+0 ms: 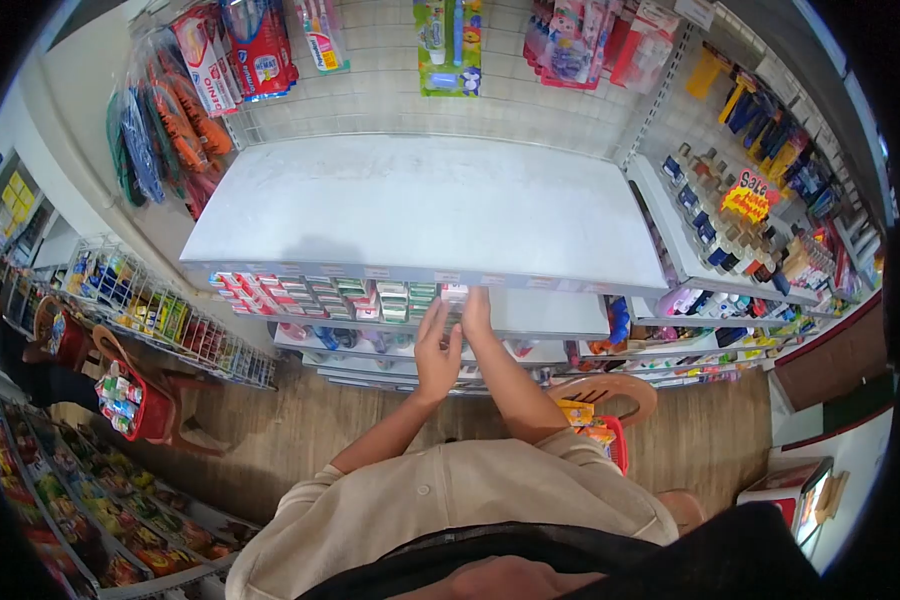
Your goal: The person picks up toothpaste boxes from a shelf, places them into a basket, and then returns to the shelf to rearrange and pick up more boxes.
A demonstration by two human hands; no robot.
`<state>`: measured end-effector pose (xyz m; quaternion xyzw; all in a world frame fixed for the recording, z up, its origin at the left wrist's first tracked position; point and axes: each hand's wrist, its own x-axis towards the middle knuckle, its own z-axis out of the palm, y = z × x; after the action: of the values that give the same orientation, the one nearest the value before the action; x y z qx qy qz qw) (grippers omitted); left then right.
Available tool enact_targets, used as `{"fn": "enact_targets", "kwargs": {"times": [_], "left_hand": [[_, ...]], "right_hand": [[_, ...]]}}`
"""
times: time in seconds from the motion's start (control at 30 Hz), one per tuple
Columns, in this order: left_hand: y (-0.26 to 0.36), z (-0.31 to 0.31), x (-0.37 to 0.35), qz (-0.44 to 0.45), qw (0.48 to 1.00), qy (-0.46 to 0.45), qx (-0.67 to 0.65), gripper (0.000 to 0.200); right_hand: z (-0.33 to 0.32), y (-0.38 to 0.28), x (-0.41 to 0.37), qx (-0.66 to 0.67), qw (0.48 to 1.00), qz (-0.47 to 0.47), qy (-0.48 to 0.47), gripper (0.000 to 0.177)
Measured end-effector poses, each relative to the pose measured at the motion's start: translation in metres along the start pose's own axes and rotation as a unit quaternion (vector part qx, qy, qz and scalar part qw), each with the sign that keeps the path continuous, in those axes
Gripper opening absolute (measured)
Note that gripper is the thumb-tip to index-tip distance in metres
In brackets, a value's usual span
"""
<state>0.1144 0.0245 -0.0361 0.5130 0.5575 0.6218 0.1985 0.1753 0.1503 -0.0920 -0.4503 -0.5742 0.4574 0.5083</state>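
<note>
My left hand (436,347) is raised before the second shelf, its fingers stretched and spread toward the row of small boxes. My right hand (477,314) is just beside it, fingers straight and close together, against or very near the right side of a small white and pink box (453,294). Whether it touches that box is hard to make out. Green and white boxes (393,302) are stacked to the left of it, and red and white boxes (240,292) fill the row's left end. The upper shelf's edge partly hides the stacks.
A wide white shelf board (430,205) spans the front above the boxes. Toothbrush packs (450,45) hang behind it. Bottles (710,215) stand on the right shelves. A brown chair (625,395) with a red basket (618,445) is close on my right; another red basket (150,405) sits left.
</note>
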Motion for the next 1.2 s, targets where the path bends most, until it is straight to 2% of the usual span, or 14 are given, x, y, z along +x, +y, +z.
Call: {"fn": "enact_targets", "kwargs": {"times": [0.2, 0.27, 0.43, 0.5, 0.57, 0.63, 0.67, 0.73, 0.8, 0.87, 0.93, 1.0, 1.1, 1.2], "left_hand": [[-0.013, -0.018, -0.023, 0.042, 0.999, -0.007, 0.034, 0.039], [-0.033, -0.032, -0.046, 0.008, 0.996, -0.057, 0.068, 0.034], [-0.118, -0.068, -0.137, -0.108, 0.954, -0.280, -0.014, 0.027], [-0.165, -0.082, -0.173, -0.164, 0.831, -0.504, 0.168, 0.033], [-0.214, -0.096, -0.210, -0.183, 0.702, -0.642, 0.247, 0.036], [-0.254, -0.113, -0.242, -0.221, 0.586, -0.721, 0.295, 0.038], [-0.267, -0.117, -0.252, -0.246, 0.546, -0.739, 0.309, 0.039], [-0.284, -0.123, -0.256, -0.290, 0.500, -0.748, 0.326, 0.042], [-0.290, -0.126, -0.257, -0.301, 0.492, -0.749, 0.325, 0.043], [-0.296, -0.128, -0.253, -0.165, 0.634, -0.671, 0.347, 0.051], [-0.298, -0.119, -0.251, -0.182, 0.648, -0.656, 0.342, 0.050], [-0.281, -0.110, -0.247, -0.291, 0.676, -0.619, 0.275, 0.047], [-0.236, -0.100, -0.256, -0.336, 0.681, -0.559, 0.332, 0.040], [-0.315, -0.091, -0.302, -0.012, 0.491, -0.749, 0.446, 0.037]], "right_hand": [[-0.011, -0.031, -0.028, 0.006, 0.995, -0.024, 0.094, 0.042], [-0.025, -0.034, -0.065, 0.083, 0.982, -0.142, 0.096, 0.039], [-0.077, -0.015, -0.201, -0.022, 0.982, -0.121, 0.141, 0.033], [-0.091, -0.005, -0.257, -0.043, 0.983, -0.089, 0.155, 0.032], [-0.107, 0.022, -0.309, -0.044, 0.981, 0.030, 0.188, 0.027], [-0.125, 0.069, -0.360, -0.075, 0.958, 0.135, 0.240, 0.030], [-0.135, 0.080, -0.380, -0.078, 0.955, 0.143, 0.249, 0.030], [-0.151, 0.092, -0.419, -0.116, 0.886, 0.308, 0.328, 0.033], [-0.173, 0.102, -0.447, -0.128, 0.855, 0.345, 0.366, 0.034], [-0.197, 0.127, -0.474, -0.135, 0.824, 0.376, 0.403, 0.034], [-0.224, 0.153, -0.495, -0.101, 0.796, 0.373, 0.466, 0.030], [-0.257, 0.161, -0.496, -0.101, 0.785, 0.370, 0.486, 0.030], [-0.333, 0.164, -0.485, -0.152, 0.781, 0.368, 0.481, 0.031], [-0.392, 0.171, -0.464, -0.278, 0.776, 0.376, 0.424, 0.039]]}}
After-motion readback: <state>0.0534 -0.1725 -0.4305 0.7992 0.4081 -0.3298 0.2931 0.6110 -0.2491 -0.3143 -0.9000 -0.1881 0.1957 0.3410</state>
